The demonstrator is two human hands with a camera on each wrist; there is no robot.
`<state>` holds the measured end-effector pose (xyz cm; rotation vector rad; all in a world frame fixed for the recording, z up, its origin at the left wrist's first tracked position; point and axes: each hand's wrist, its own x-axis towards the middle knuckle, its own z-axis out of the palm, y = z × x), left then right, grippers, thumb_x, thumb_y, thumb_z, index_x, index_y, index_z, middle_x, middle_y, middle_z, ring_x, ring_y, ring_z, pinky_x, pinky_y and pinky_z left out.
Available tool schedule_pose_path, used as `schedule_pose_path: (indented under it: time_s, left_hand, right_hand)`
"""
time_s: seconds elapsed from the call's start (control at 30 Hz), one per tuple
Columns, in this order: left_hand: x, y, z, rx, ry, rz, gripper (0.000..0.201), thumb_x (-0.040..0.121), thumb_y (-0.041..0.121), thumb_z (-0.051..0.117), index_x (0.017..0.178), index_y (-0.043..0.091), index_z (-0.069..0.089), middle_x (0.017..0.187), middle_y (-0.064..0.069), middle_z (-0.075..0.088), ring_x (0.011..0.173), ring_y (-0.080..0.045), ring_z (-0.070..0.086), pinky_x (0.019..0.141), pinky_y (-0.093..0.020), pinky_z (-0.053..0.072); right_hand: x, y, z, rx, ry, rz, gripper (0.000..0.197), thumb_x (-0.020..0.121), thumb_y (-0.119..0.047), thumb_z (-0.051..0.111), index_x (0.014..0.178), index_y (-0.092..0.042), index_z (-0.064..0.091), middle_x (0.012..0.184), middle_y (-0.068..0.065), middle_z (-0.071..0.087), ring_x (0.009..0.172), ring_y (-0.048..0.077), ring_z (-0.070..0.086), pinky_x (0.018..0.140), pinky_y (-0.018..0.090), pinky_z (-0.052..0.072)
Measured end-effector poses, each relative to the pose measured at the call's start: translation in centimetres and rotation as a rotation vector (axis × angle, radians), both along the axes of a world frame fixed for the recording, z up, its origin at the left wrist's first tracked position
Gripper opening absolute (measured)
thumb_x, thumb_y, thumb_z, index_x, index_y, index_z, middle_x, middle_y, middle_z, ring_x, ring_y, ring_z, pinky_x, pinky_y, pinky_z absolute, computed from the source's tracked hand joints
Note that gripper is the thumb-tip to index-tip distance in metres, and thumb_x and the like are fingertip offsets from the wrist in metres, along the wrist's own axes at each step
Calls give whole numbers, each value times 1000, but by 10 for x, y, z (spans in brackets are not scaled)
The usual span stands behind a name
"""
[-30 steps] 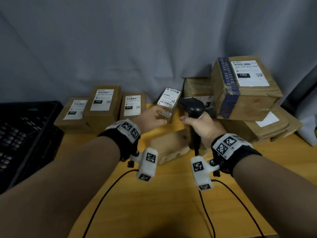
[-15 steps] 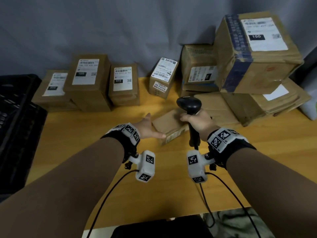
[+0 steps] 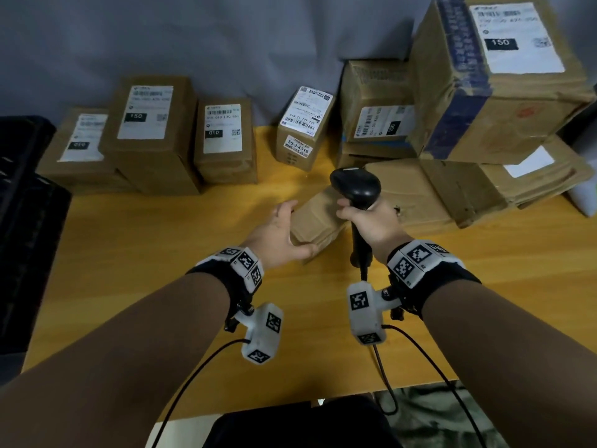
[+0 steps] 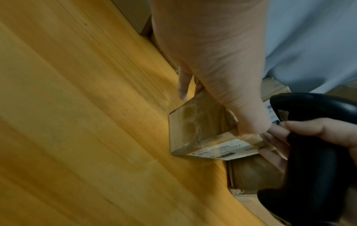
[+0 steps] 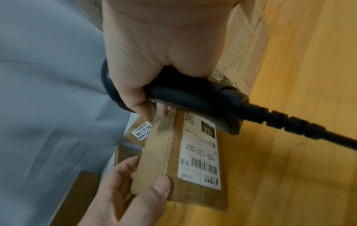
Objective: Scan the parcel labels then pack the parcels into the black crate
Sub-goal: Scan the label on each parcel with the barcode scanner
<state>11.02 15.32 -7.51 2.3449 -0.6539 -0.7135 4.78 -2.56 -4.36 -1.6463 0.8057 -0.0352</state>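
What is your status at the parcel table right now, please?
Left hand gripping small brown cardboard parcel on wooden table. Right hand gripping black handheld barcode scanner. Parcel's label faces sideways. Nothing blocking.

I see bare forearms, each with a black wristband [image 3: 433, 279] under white blocks printed with black square markers — a white camera pod [image 3: 263, 334] hangs beneath, trailing a thin black cable [image 3: 193, 376].

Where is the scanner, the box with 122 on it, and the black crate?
scanner [image 3: 355, 185]: head view, on its rounded black head.
box with 122 [image 5: 201, 156]: right wrist view, on its white label.
black crate [image 3: 22, 227]: head view, on its near wall.
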Motion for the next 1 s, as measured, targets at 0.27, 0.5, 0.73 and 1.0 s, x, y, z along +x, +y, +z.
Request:
schedule_pose_path:
  time_s: [0.27,0.5,0.73,1.0]
  left_hand:
    - [11,11,-20,-74,137,162,112,65,48,83,148,16,15,146,-10,37,129,-24,44,104,-45,42]
    - [5,8,-30,-31,243,125,123,53,56,85,146,14,17,145,-4,41,132,-21,43,108,-43,39]
    - [19,8,-4,-263,262,352,76,77,31,78,136,25,31,117,12,51,114,-8,50,94,-26,40]
    - [51,11,74,-432,96,345,72,74,42,78,132,24,39,119,7,55,105,-6,55,83,-16,44]
  right_hand:
    - [6,-4,-5,11,-3,15,26,79,-5,71,103,-15,72,102,-7,72,93,3,62,74,15,40]
    - [6,-4,-3,37,0,28,30,79,-5,71,108,-11,71,105,-6,71,92,2,60,73,13,38]
    - [9,-16,14,-18,-52,9,12,82,-10,73,92,-16,67,82,-4,65,76,6,56,65,20,40]
    - [22,-10,45,259,-41,37,31,71,-22,84,99,-15,71,97,7,75,97,24,69,96,45,52]
